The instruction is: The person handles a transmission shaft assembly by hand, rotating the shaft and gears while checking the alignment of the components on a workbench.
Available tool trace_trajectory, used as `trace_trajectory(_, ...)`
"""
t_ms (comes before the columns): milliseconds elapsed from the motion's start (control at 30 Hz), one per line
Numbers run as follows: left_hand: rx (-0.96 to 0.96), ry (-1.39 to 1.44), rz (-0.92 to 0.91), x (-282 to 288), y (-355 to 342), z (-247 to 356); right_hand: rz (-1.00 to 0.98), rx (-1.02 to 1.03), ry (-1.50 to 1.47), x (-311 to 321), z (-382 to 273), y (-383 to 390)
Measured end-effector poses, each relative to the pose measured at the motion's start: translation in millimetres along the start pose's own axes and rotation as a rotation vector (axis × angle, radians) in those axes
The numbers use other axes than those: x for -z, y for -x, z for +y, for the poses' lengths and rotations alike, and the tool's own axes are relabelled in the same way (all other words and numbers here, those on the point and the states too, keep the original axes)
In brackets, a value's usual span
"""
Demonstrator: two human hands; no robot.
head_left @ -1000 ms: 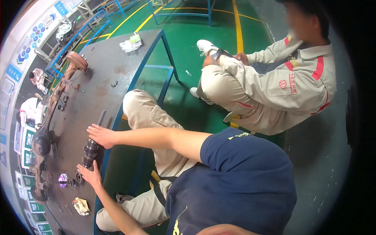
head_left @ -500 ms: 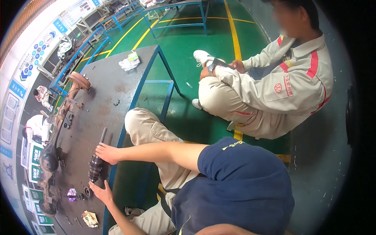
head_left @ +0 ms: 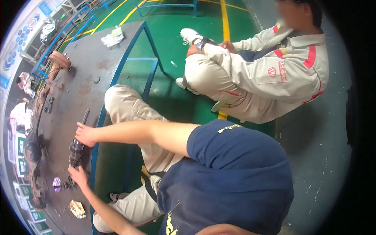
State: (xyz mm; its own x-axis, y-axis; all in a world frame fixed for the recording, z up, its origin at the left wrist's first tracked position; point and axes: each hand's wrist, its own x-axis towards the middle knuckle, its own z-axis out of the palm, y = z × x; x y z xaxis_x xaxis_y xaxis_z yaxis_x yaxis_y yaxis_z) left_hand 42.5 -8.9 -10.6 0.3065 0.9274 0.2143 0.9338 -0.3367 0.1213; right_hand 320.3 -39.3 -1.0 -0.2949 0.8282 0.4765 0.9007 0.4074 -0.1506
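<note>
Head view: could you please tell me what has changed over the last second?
Nothing visibly moved. The right hand still rests on the dark ribbed shaft on the table, the left hand still at its near end. The seated person in grey workwear stays put; only the camera shifted slightly.

Grey steel workbench [head_left: 98, 70], blue-framed, stained. On it: dark ribbed shaft [head_left: 76, 147] near the 7 o'clock edge; long rusty axle assembly [head_left: 39, 113] along 9 o'clock; crumpled white rag [head_left: 111, 37] at 11; small purple part [head_left: 56, 183] at 8.

Both hands [head_left: 80, 156] grip a dark ribbed shaft [head_left: 76, 149] on the grey worktable [head_left: 98, 70]
</note>
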Motion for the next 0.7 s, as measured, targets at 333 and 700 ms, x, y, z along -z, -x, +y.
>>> trace_trajectory(333, -0.071, 0.163, -0.007, -17, -2, -33, -0.107, -0.106, 0.051, 17, -30, 7)
trace_trajectory(700, -0.065, 0.178, -0.031, -2, 23, -8, -0.042, -0.025, 0.063, 12, -17, 9)
